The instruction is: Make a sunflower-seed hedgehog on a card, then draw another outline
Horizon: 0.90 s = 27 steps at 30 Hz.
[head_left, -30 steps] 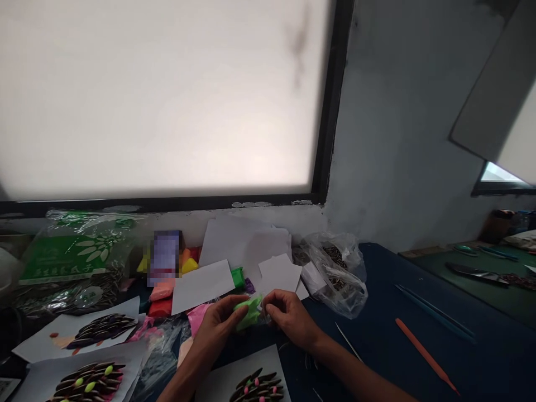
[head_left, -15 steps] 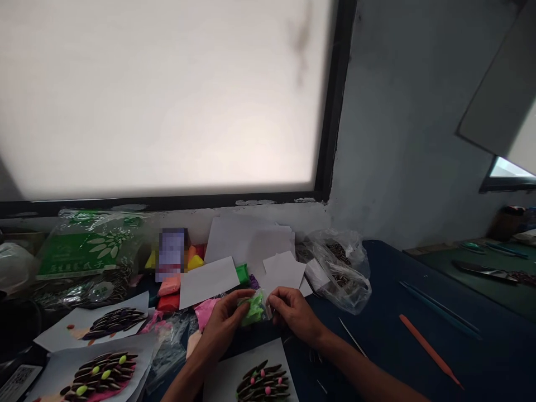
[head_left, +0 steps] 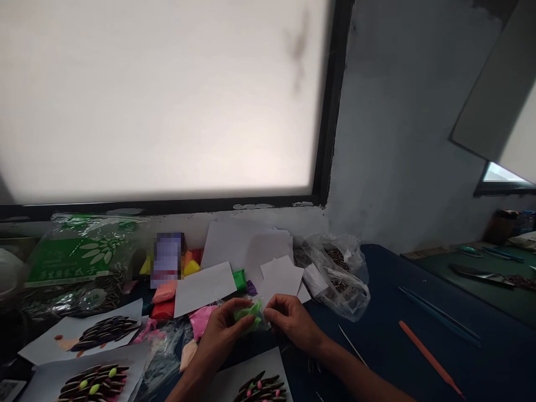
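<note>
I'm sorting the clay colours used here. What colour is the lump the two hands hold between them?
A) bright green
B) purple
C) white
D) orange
A: the lump of clay pinched between the left hand and the right hand is bright green, in a clear wrapper, above a white sheet with a dark seed figure.

A bright green clay lump [head_left: 250, 314] in crinkled clear wrap, held above the table.

Two bare forearms, sleeveless, ringless hands [head_left: 259, 329]
</note>
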Each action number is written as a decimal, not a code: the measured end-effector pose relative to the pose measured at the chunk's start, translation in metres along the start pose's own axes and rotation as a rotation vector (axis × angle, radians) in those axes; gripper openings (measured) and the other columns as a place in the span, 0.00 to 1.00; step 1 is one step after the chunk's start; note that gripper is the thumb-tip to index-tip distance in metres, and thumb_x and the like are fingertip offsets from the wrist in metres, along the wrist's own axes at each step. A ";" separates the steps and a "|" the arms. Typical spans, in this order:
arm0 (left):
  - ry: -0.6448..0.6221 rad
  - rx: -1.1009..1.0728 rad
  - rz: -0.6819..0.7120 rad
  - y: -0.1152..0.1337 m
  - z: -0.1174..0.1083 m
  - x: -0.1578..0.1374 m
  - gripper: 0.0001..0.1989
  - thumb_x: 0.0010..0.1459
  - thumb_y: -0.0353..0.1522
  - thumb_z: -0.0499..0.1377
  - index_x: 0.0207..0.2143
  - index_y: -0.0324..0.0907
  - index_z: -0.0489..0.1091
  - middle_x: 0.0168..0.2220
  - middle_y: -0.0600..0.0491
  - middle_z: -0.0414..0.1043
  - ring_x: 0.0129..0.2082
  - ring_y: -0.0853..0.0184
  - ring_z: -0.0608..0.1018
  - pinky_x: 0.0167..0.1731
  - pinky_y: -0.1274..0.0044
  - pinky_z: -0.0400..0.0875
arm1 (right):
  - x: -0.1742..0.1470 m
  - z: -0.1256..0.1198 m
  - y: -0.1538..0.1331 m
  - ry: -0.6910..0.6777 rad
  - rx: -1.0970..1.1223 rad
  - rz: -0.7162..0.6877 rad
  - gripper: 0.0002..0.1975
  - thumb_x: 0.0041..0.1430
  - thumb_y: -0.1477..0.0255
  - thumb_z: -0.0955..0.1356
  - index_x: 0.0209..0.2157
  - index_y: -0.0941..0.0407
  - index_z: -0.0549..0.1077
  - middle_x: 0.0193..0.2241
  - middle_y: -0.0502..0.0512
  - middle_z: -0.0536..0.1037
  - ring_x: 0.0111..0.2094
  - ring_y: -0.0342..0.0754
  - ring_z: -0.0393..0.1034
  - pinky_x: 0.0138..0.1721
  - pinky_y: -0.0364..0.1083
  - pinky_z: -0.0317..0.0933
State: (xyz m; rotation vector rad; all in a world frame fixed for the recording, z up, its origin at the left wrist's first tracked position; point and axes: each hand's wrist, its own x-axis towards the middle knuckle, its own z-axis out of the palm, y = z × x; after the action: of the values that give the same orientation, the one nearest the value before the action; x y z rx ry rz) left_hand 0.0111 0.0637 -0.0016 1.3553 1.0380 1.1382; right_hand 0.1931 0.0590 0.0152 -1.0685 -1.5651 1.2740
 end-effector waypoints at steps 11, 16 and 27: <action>-0.012 0.080 0.013 0.001 -0.001 0.000 0.25 0.44 0.52 0.63 0.33 0.40 0.74 0.27 0.54 0.71 0.26 0.67 0.69 0.26 0.77 0.64 | -0.004 0.001 -0.002 -0.037 -0.036 -0.005 0.14 0.57 0.62 0.66 0.27 0.59 0.72 0.26 0.52 0.75 0.21 0.40 0.65 0.24 0.40 0.56; -0.021 0.087 0.043 -0.002 0.000 0.001 0.21 0.44 0.49 0.64 0.30 0.40 0.73 0.26 0.55 0.70 0.26 0.68 0.68 0.26 0.78 0.64 | -0.003 0.002 -0.002 -0.048 -0.037 -0.028 0.10 0.54 0.66 0.67 0.27 0.59 0.72 0.24 0.50 0.73 0.22 0.41 0.64 0.26 0.41 0.58; 0.047 0.119 0.082 0.001 0.003 -0.001 0.16 0.41 0.43 0.65 0.27 0.41 0.71 0.25 0.56 0.71 0.27 0.67 0.72 0.27 0.78 0.67 | -0.003 0.003 -0.002 -0.071 -0.051 -0.039 0.07 0.53 0.70 0.66 0.25 0.59 0.71 0.22 0.48 0.72 0.23 0.41 0.63 0.27 0.41 0.58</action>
State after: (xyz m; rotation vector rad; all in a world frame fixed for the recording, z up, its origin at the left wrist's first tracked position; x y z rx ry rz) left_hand 0.0135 0.0622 -0.0012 1.4830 1.1070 1.1893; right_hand 0.1904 0.0551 0.0167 -1.0292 -1.6724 1.2639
